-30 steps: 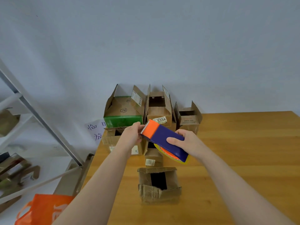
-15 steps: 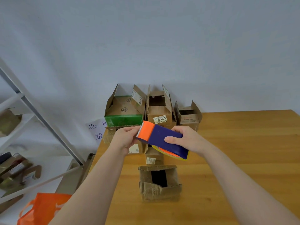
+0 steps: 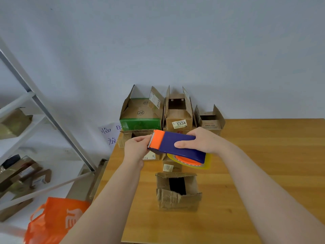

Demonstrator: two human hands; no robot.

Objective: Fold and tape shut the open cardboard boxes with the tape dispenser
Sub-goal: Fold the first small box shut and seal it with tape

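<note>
My right hand (image 3: 204,140) grips a blue tape dispenser (image 3: 181,147) with an orange cutter head and a tape roll under it, held above the table. At the serrated cutter end, the fingers of my left hand (image 3: 136,149) pinch, apparently at the tape end; the tape itself is too thin to see. Below the dispenser a small crumpled cardboard box (image 3: 178,191) stands on the wooden table (image 3: 263,164) with a dark gap between its top flaps. Behind it, a smaller box (image 3: 169,167) with a label is partly hidden by the dispenser.
Several open boxes stand at the table's back left: a green-fronted box (image 3: 140,117), a box labelled 5334 (image 3: 178,115) and a small box (image 3: 210,118). A white metal shelf frame (image 3: 44,111) and an orange bag (image 3: 56,221) lie left of the table.
Both hands and the dispenser have shifted slightly left and the dispenser has levelled out. My left fingers have closed in on the cutter end.
</note>
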